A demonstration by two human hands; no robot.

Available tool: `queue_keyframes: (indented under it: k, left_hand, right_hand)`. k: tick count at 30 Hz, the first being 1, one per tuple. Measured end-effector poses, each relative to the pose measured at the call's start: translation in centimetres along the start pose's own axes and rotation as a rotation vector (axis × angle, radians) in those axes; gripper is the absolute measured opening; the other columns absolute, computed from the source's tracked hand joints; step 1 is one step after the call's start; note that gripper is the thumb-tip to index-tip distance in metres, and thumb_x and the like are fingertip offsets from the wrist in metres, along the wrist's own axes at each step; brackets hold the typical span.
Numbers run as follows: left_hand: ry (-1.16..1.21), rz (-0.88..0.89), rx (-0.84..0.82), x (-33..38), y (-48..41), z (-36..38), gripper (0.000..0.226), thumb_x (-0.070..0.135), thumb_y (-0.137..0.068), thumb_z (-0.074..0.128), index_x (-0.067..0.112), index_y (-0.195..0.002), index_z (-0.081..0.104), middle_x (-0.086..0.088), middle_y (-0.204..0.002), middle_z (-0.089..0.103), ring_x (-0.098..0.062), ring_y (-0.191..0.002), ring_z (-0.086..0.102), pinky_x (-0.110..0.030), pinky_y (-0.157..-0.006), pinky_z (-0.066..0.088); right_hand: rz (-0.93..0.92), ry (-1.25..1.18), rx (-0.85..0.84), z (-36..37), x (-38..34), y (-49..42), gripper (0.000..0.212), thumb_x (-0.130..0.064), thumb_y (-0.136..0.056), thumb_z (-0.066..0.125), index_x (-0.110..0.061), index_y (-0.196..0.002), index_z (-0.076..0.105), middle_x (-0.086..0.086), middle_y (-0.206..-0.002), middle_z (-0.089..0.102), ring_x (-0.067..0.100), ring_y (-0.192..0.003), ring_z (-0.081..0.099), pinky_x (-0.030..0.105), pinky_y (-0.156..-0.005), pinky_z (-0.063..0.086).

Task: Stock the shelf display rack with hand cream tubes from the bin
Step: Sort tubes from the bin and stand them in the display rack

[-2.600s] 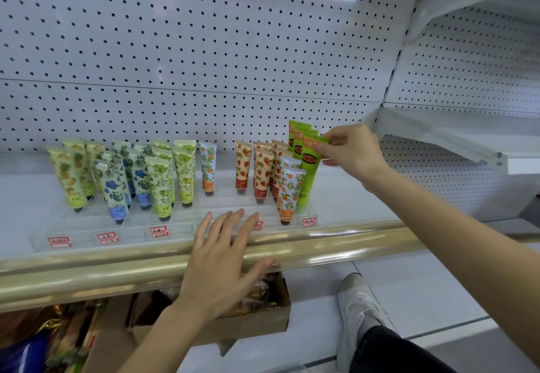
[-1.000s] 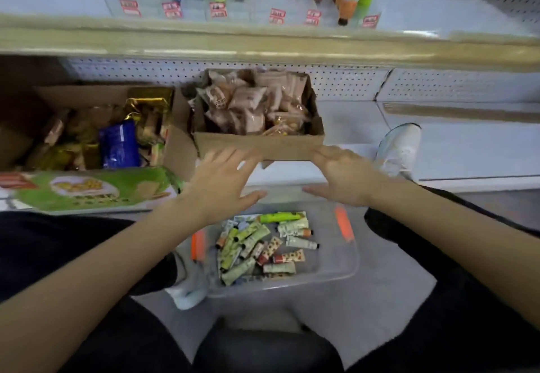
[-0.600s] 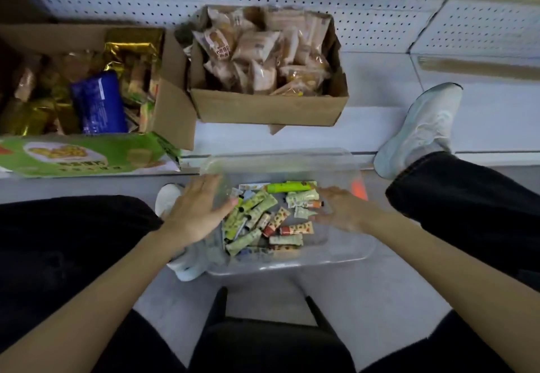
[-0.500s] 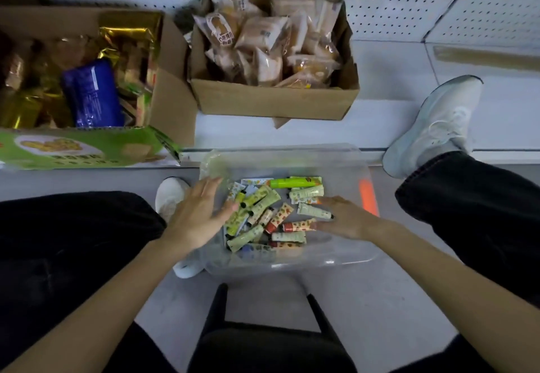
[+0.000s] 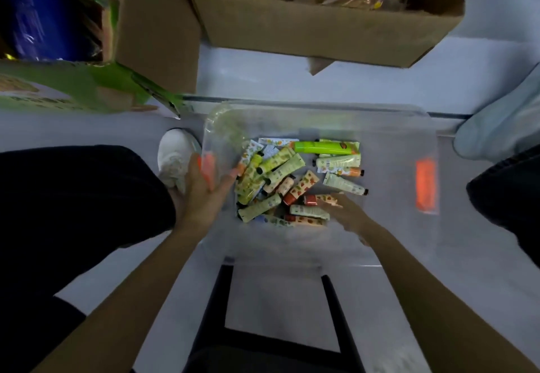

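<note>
Beneath the fingertips of the right hand [image 5: 349,215] lies the heap of hand cream tubes [image 5: 280,172], loose on the bottom of a clear plastic bin [image 5: 394,139] that stands on the floor. That hand reaches in from the near side, and its fingers [image 5: 328,201] touch a red-capped tube [image 5: 314,199] at the near edge of the heap. Blur hides whether they pinch it or only rest on it (I cannot tell which).

The left hand [image 5: 204,197] lies flat against the bin's left wall, fingers straight and close together, gripping nothing, with an orange latch [image 5: 208,168] at its fingertips. Just beyond the right fingers lies a pale tube with a black cap [image 5: 344,187], and farther beyond, at the far side of the heap, a bright green tube [image 5: 324,147] lies crosswise. Well to the right of those fingers a second orange latch [image 5: 426,185] sits on the bin's right wall.

A white shoe [image 5: 174,156] is just left of the left fingers. Beyond both hands stands a cardboard box [image 5: 321,33] of wrapped packets.
</note>
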State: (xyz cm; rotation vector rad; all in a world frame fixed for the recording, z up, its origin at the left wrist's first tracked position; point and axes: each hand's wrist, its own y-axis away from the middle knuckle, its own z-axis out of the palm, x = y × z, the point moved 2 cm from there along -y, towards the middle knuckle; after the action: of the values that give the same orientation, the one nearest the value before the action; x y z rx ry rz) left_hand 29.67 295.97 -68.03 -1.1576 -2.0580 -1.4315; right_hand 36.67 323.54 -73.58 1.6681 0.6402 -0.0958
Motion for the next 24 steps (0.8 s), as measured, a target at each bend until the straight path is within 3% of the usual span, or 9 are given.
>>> queue_keyframes:
  k: [4,7,11,14,16,18,20,22,24]
  left_hand:
    - [0.045,-0.019,0.054,-0.2,-0.4,0.1,0.104,0.069,-0.055,0.062,0.020,-0.143,0.034,-0.009,-0.139,0.044,-0.024,-0.128,0.043,-0.043,-0.104,0.041]
    - [0.030,-0.020,0.035,-0.8,-0.7,0.1,0.095,0.065,-0.057,0.063,0.015,-0.135,0.039,-0.014,-0.131,0.047,-0.026,-0.122,0.047,-0.031,-0.087,0.044]
    - [0.055,-0.032,0.008,-1.3,-0.8,0.9,0.093,0.069,-0.053,0.060,0.019,-0.129,0.040,-0.014,-0.128,0.048,-0.027,-0.119,0.050,-0.044,-0.092,0.049]
    - [0.079,-0.043,0.019,-1.2,-0.5,2.6,0.080,0.068,-0.053,0.058,0.025,-0.118,0.042,-0.010,-0.118,0.050,-0.029,-0.114,0.052,-0.036,-0.081,0.046]
    - [0.109,-0.025,0.049,-1.0,-0.5,3.2,0.068,0.065,-0.057,0.058,0.028,-0.111,0.044,-0.007,-0.107,0.048,-0.032,-0.101,0.054,-0.033,-0.075,0.043]
    - [0.147,0.009,0.063,-1.1,-0.8,3.4,0.062,0.064,-0.062,0.059,0.028,-0.111,0.048,-0.008,-0.102,0.049,-0.024,-0.090,0.051,-0.032,-0.070,0.042]
    - [0.142,0.032,0.077,-1.4,-0.8,3.4,0.066,0.065,-0.065,0.058,0.023,-0.116,0.050,-0.010,-0.098,0.049,-0.028,-0.085,0.051,-0.030,-0.065,0.043]
    - [0.111,0.030,0.092,-1.7,-0.9,3.4,0.063,0.064,-0.068,0.057,0.025,-0.117,0.048,-0.015,-0.098,0.048,-0.044,-0.091,0.053,-0.041,-0.069,0.047]
    - [0.063,0.062,0.104,-2.0,-0.8,3.4,0.053,0.063,-0.071,0.056,0.034,-0.115,0.045,-0.020,-0.107,0.050,-0.047,-0.101,0.053,-0.055,-0.080,0.048]
  right_hand:
    - [0.045,-0.054,0.097,-1.2,1.9,-2.0,0.050,-0.045,-0.088,0.059,-0.024,-0.131,0.045,0.005,-0.143,0.041,0.022,-0.117,0.045,0.035,-0.088,0.037]
    - [0.006,0.056,0.124,-2.1,2.2,-3.3,0.056,-0.045,-0.090,0.057,-0.018,-0.137,0.043,0.007,-0.144,0.041,0.025,-0.124,0.044,0.032,-0.089,0.037]
    - [-0.045,0.180,0.084,-2.1,2.3,-4.0,0.058,-0.041,-0.089,0.060,-0.013,-0.137,0.044,0.008,-0.140,0.045,0.024,-0.122,0.046,0.029,-0.091,0.035]
    - [-0.082,0.139,0.131,-2.2,2.7,-4.5,0.054,-0.033,-0.085,0.069,-0.010,-0.131,0.051,0.007,-0.131,0.051,0.018,-0.114,0.047,0.027,-0.092,0.034]
    - [-0.080,0.183,0.165,-2.7,3.2,-4.8,0.063,-0.038,-0.082,0.070,-0.012,-0.135,0.048,0.006,-0.134,0.049,0.023,-0.124,0.043,0.031,-0.099,0.036]
    - [-0.052,0.253,0.161,-3.3,4.1,-5.3,0.071,-0.049,-0.079,0.068,-0.016,-0.137,0.045,0.009,-0.139,0.045,0.029,-0.129,0.040,0.043,-0.105,0.037]
    - [-0.025,0.339,0.114,-3.2,4.5,-5.6,0.080,-0.062,-0.073,0.066,-0.018,-0.137,0.046,0.012,-0.141,0.041,0.029,-0.127,0.042,0.041,-0.103,0.040]
    - [-0.032,0.393,0.069,-2.8,4.6,-5.6,0.078,-0.058,-0.075,0.066,-0.016,-0.136,0.045,0.013,-0.140,0.038,0.029,-0.127,0.039,0.036,-0.099,0.038]
    - [-0.070,0.494,0.092,-2.6,4.9,-6.0,0.068,-0.050,-0.080,0.067,-0.016,-0.135,0.046,0.013,-0.142,0.036,0.030,-0.129,0.036,0.037,-0.103,0.035]
